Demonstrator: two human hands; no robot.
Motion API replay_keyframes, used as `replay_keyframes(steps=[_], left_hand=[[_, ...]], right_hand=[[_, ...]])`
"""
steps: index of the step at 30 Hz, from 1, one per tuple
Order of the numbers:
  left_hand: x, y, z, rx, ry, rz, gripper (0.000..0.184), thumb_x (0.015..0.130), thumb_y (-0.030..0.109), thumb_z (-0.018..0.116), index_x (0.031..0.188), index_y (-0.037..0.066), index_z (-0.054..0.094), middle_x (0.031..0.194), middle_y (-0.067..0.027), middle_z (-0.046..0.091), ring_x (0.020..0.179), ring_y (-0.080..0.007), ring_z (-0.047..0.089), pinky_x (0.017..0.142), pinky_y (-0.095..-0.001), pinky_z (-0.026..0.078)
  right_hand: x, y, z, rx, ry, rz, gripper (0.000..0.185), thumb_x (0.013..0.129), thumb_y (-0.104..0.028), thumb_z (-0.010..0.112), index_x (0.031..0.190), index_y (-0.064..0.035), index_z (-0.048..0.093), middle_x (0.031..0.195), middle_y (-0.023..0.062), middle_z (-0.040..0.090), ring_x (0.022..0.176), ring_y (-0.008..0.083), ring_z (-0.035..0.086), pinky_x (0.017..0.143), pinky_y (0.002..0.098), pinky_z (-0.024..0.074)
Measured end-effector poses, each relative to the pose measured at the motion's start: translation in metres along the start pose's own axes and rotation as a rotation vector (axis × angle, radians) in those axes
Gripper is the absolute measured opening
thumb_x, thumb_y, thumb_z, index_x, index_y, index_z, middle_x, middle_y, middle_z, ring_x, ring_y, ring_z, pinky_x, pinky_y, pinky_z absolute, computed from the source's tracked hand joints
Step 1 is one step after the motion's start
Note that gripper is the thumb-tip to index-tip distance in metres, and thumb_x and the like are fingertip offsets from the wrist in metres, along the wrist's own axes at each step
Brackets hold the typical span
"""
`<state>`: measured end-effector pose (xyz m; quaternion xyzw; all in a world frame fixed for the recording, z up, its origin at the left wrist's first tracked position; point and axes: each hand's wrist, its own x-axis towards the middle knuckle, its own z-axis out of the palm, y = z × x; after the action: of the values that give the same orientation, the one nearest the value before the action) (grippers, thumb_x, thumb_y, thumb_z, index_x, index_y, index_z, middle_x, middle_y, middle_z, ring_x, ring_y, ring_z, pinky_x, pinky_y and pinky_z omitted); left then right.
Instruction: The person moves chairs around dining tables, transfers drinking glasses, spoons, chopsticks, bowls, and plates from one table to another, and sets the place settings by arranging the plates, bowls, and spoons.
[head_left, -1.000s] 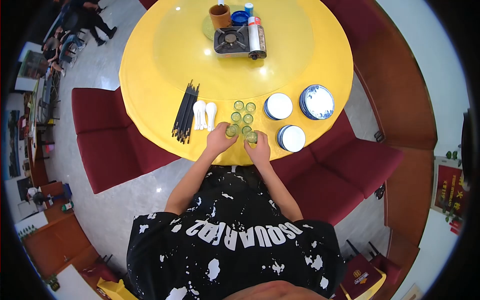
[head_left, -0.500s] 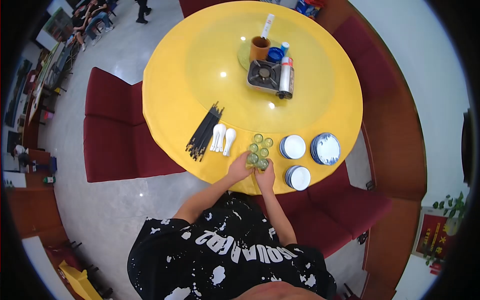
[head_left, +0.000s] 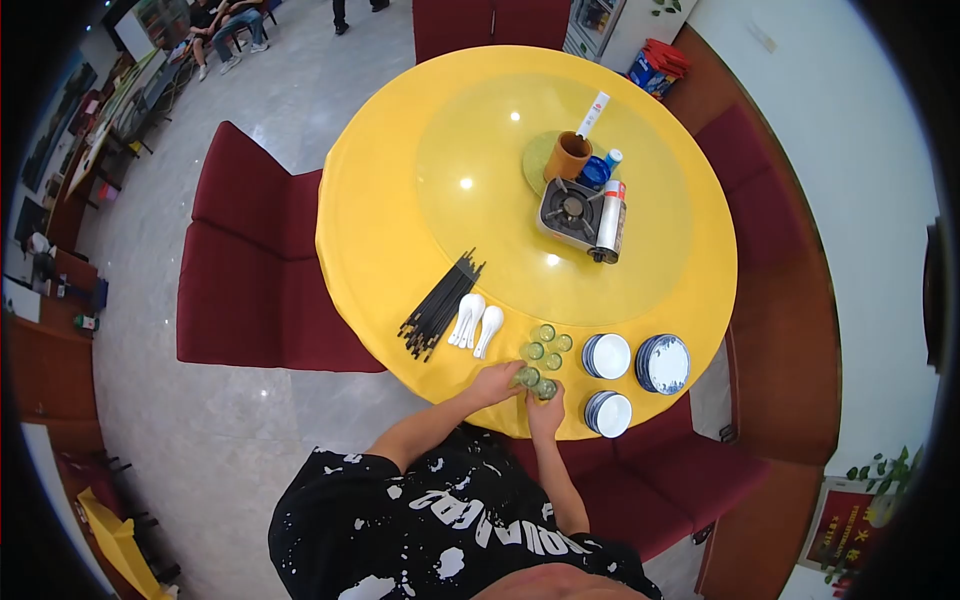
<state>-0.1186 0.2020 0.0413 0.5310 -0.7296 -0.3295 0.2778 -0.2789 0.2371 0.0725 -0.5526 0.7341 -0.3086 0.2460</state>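
One green glass [head_left: 528,377] was gripped in my left hand [head_left: 495,382], fingers curled round its side; a second glass [head_left: 545,389] was gripped in my right hand [head_left: 545,412], just beside the first. Exact finger placement too small to tell. Both were near the close edge of the yellow table [head_left: 370,180]; couldn't tell if their bases touched it. Four more glasses [head_left: 535,351] stood upright just beyond, bunched together, none in my grip.

Handling, my judgement: small and light, stiff walls with no give. Looked like real glass, so fragile, likely to chip if knocked on a neighbour. Smooth too, so slippery if damp. Best hold was thumb and fingers on opposite sides of the wall, low down, off the rim, light squeeze only. Tight spacing left little finger room.

Around: white spoons [head_left: 467,318] and black chopsticks [head_left: 440,308] lay to the left. To the right: an upper dish stack [head_left: 608,356], a lower dish stack [head_left: 610,414], patterned plates [head_left: 665,362] farthest over. Stove [head_left: 572,208] well apart up the table, gas can [head_left: 610,215] along its right side, brown pot [head_left: 567,155] and blue dish [head_left: 593,174] behind it
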Motion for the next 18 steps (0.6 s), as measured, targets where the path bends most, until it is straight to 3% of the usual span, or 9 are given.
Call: replay_keyframes(steps=[2,7,10,16,18], left_hand=[[-0.01,-0.001,-0.011,-0.012,0.043,0.076,0.054,0.08,0.03,0.075,0.125,0.008,0.055,0.106,-0.0159,0.068,0.092,-0.035,0.068,0.077,-0.0427,0.055],[-0.046,0.005,-0.04,-0.099,-0.085,-0.054,0.056,0.08,0.037,0.076,0.124,0.007,0.057,0.105,-0.0172,0.069,0.092,-0.0354,0.068,0.078,-0.0421,0.055],[-0.077,0.016,-0.062,-0.135,-0.043,-0.137,0.057,0.081,0.038,0.076,0.125,0.007,0.057,0.106,-0.0175,0.069,0.093,-0.0348,0.069,0.08,-0.0412,0.055],[-0.16,0.011,-0.062,-0.105,0.291,-0.432,0.064,0.077,0.037,0.081,0.127,0.006,0.056,0.102,-0.0169,0.07,0.091,-0.0326,0.07,0.076,-0.0394,0.056],[-0.197,0.005,-0.06,-0.145,0.431,-0.536,0.067,0.075,0.034,0.083,0.128,0.004,0.055,0.101,-0.0169,0.07,0.09,-0.0297,0.071,0.075,-0.0378,0.056]], right_hand=[[-0.011,-0.001,0.002,0.018,-0.008,0.004,0.054,0.075,-0.019,0.08,0.121,-0.0051,0.053,0.105,0.0194,0.066,0.099,0.0375,0.065,0.083,0.0417,0.0513],[-0.037,-0.001,0.008,0.07,-0.056,-0.033,0.057,0.074,-0.012,0.08,0.122,-0.0023,0.051,0.103,0.0166,0.064,0.096,0.0308,0.066,0.084,0.0377,0.0511],[-0.053,-0.002,0.014,0.103,-0.106,-0.055,0.06,0.073,-0.013,0.081,0.123,-0.0012,0.05,0.103,0.0162,0.064,0.096,0.0293,0.066,0.085,0.0375,0.0513],[-0.074,-0.004,0.028,0.166,-0.264,-0.155,0.057,0.073,-0.017,0.081,0.121,-0.0021,0.053,0.102,0.0191,0.066,0.095,0.0343,0.067,0.082,0.0401,0.0528],[-0.084,-0.012,0.036,0.171,-0.32,-0.26,0.057,0.073,-0.017,0.081,0.12,-0.0023,0.053,0.099,0.0165,0.066,0.088,0.0311,0.067,0.08,0.0386,0.0534]])
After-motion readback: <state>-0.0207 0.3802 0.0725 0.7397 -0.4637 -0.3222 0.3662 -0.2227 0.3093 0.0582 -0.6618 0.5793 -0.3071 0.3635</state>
